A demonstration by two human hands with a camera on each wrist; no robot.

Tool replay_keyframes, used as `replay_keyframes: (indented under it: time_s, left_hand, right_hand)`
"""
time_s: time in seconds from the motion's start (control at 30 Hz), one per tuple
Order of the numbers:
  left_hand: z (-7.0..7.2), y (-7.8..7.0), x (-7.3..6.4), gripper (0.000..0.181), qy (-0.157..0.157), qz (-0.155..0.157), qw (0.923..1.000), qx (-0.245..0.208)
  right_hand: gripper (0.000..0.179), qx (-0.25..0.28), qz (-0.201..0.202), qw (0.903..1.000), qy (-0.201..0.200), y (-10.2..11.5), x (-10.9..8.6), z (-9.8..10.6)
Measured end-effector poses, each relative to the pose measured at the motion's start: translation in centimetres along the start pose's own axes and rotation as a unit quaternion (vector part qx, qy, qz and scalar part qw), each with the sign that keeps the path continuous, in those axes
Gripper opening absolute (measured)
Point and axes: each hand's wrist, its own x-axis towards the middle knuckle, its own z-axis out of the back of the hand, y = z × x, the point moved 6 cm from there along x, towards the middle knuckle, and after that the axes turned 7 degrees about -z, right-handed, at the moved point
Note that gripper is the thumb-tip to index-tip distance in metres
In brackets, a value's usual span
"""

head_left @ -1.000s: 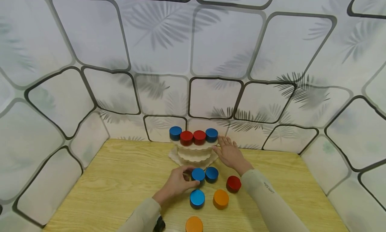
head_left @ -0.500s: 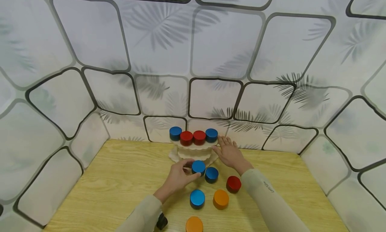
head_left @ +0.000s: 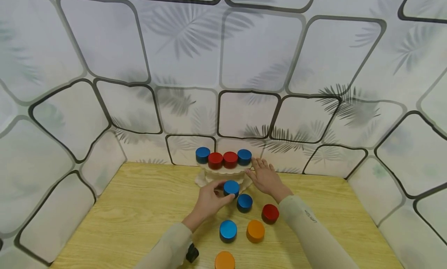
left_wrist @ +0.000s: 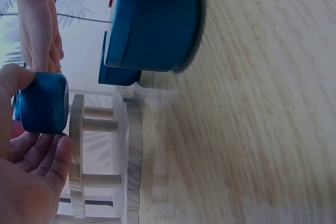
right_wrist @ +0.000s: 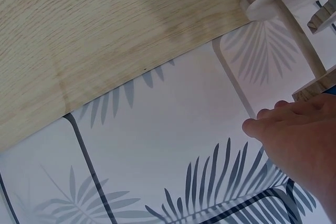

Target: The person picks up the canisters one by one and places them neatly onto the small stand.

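Observation:
My left hand (head_left: pixel 207 201) pinches a round blue tin (head_left: pixel 231 188) between thumb and fingers. It holds the tin in front of the white tiered stand (head_left: pixel 225 172), which has wavy edges. In the left wrist view, the gripped blue tin (left_wrist: pixel 44 103) is off the table, beside the edge of a wooden tier (left_wrist: pixel 76 166). My right hand (head_left: pixel 267 179), fingers straight, lies at the right edge of the stand's top tier; whether it presses there I cannot tell. A row on that tier has a blue tin (head_left: pixel 202 155), two red tins (head_left: pixel 215 161) and another blue tin (head_left: pixel 244 157).
On the wooden table (head_left: pixel 139 207), in front of the stand, are a dark blue tin (head_left: pixel 245 203), a lighter blue tin (head_left: pixel 228 231), a red tin (head_left: pixel 270 214) and two orange tins (head_left: pixel 255 231). A patterned wall (head_left: pixel 188 117) rises behind the stand.
My left hand has raised the blue tin from beside the dark blue one and carried it forward toward the stand. My right hand has stayed where it was.

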Motion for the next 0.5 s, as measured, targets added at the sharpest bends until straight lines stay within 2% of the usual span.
replay_keyframes:
  time_s: [0.5]
  left_hand:
    - [-0.51, -0.26, 0.80, 0.051, -0.024, -0.030, 0.9990, 0.024]
  right_hand:
    - [0.074, -0.002, -0.001, 1.0000, -0.001, -0.09, 0.08, -0.26]
